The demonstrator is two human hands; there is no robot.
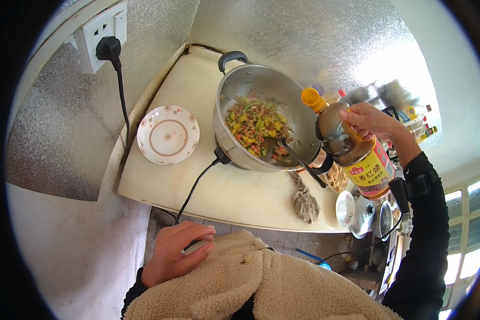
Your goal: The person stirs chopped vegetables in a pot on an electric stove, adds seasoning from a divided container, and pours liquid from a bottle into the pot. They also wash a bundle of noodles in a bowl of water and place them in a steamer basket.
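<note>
My right hand (370,120) grips a large plastic sauce bottle (360,160) by its upper part. The bottle is tilted, its yellow cap (312,98) towards the right rim of an electric wok (240,148); the cap looks closed. Chopped vegetables and small pieces of other food (258,124) lie in the wok, and a dark-handled spatula or ladle (304,162) leans on its rim with its head in the food. My left hand (184,248) holds nothing visible, its fingers loosely curled near my fleece garment, below the counter's front edge.
On the counter (224,196) are a flowered plate (168,135) to the left and a crumpled cloth (306,204). Right of it stand a small bowl (345,209), a pot lid (363,216) and several bottles (414,114). A power cord (196,180) runs from the wok over the front edge; a black plug (109,49) sits in the wall socket.
</note>
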